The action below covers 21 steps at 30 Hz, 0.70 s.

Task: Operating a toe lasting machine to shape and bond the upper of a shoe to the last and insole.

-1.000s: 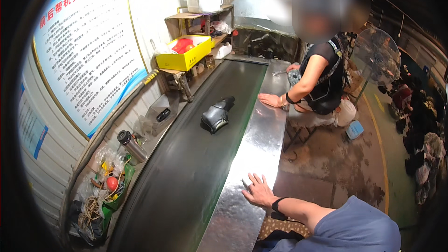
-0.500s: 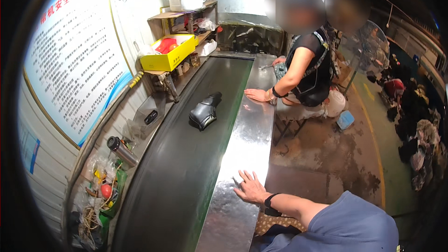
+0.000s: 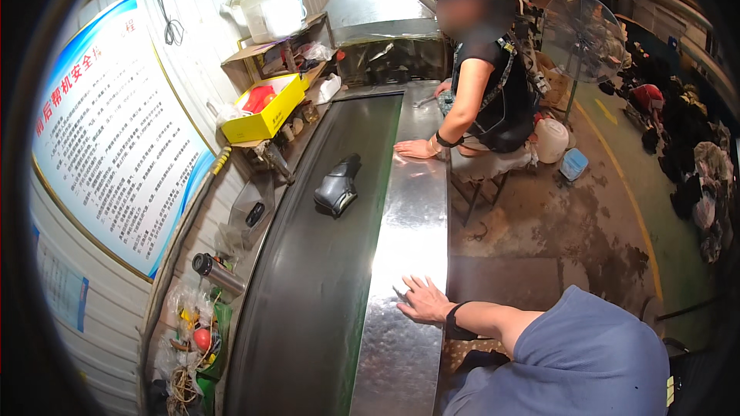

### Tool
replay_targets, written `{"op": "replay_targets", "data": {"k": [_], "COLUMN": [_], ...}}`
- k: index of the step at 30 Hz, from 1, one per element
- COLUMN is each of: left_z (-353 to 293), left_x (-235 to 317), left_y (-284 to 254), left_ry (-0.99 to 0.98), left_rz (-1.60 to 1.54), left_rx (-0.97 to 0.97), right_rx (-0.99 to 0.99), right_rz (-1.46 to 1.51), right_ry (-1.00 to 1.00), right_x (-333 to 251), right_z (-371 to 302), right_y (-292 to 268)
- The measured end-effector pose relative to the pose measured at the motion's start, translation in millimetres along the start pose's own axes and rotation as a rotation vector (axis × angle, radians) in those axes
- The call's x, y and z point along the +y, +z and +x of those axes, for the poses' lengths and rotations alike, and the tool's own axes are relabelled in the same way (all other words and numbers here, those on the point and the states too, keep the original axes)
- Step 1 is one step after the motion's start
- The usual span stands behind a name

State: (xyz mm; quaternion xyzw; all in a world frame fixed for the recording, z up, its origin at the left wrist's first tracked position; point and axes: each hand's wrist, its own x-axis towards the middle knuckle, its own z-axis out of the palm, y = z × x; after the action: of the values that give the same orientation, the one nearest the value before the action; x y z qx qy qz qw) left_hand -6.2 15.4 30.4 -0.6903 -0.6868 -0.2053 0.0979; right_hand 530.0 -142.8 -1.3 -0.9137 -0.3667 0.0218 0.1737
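My right hand (image 3: 423,301) rests on the shiny metal ledge beside the belt, palm down, fingers spread, with nothing seen held. A black band circles its wrist. A dark patch shows by the fingertips; whether it is shadow or a small thing, I cannot tell. My left hand is out of view. Farther along on the dark conveyor belt (image 3: 297,316) lies a black leather shoe upper (image 3: 338,186), touched by no hand. Beyond it, a seated co-worker's hand (image 3: 417,149) lies flat on the same metal ledge (image 3: 405,347).
Left of the belt are a steel flask (image 3: 219,273), a clear bin (image 3: 251,205), a bag of odds and ends (image 3: 202,339) and a yellow box (image 3: 266,122) on a shelf. A metal hood (image 3: 378,8) stands at the far end. To the right are a fan (image 3: 583,37) and dark piles.
My view has turned a little, so the whole scene looks shifted and tilted. My right hand stays spread on the ledge, and the co-worker's hand remains on it too.
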Motion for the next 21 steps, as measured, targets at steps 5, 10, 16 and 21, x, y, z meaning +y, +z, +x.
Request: {"op": "replay_targets", "data": {"k": [5,10,16,21], "left_z": [4,-2,-2,-11], "left_x": [-12,-6,-6,-52], "left_y": [4,6,10,68], "left_ry": [0.007,0.007,-0.014,0.001], "left_rz": [0.008,0.009,-0.019,0.020], "left_rx": [0.035,0.028,0.017,0.077], "right_rx": [0.156,0.018,-0.066,-0.105], "right_rz": [-0.015,-0.014,-0.009,-0.024], "right_ry": [-0.062,-0.009,0.011,0.010], "right_x": [0,-5,-6,-6], "right_z": [-1,-3,0,3], "right_y": [9,3,-7,-12]}}
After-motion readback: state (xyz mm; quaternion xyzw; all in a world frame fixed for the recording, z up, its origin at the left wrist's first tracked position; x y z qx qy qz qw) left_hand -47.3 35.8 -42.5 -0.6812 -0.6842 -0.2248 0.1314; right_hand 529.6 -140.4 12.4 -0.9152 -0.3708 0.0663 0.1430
